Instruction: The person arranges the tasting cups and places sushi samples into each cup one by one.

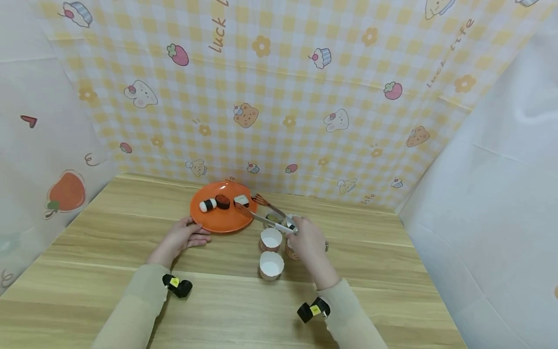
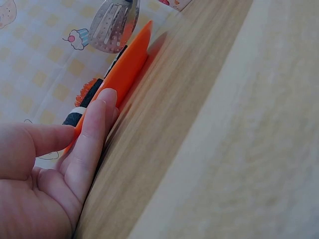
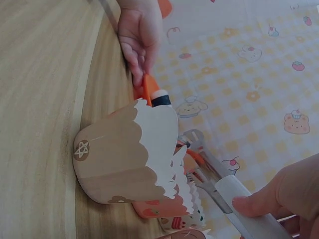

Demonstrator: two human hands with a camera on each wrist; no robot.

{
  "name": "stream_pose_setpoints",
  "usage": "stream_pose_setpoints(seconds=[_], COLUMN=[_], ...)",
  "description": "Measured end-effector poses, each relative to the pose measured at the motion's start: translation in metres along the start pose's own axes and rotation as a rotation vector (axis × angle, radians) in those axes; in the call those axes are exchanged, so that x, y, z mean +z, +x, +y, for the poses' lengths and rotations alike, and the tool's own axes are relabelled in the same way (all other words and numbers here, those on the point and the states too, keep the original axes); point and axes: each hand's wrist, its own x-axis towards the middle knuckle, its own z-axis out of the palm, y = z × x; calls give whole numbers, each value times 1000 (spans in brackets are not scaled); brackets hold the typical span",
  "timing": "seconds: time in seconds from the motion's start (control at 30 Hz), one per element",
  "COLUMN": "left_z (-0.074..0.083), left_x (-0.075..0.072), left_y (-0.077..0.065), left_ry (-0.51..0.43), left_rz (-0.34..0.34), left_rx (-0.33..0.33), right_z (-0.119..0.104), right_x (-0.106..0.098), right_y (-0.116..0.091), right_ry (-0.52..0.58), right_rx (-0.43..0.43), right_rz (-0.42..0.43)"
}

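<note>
Left hand (image 1: 179,239): I saw it pinch a round orange plate (image 1: 223,222).
Right hand (image 1: 309,242): it was clamped around white-handled metal tongs (image 1: 281,226), tips apart at the plate's right side.
On the plate: black-banded white sushi roll (image 1: 208,205), orange-topped black roll (image 1: 223,201), white-topped block (image 1: 241,199) lay there.

"luck" and "life" on checked cloth (image 1: 279,92)

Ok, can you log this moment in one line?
left fingers: grip plate; right fingers: hold tongs; tongs: spread apart; sushi: three on plate
</note>
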Motion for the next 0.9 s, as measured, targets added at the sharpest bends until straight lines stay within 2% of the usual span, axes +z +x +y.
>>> stream_pose_setpoints(seconds=[0.3, 0.9], left_z=[0, 1], left_x=[0, 0], left_y=[0, -1], left_ry=[-3, -1], left_rz=[-2, 3], left_rx=[4, 1], right_z=[-1, -6], right_x=[2, 10], right_y=[8, 15], right_ry=[-31, -53], right_rx=[-11, 0], right_rz=[2, -52])
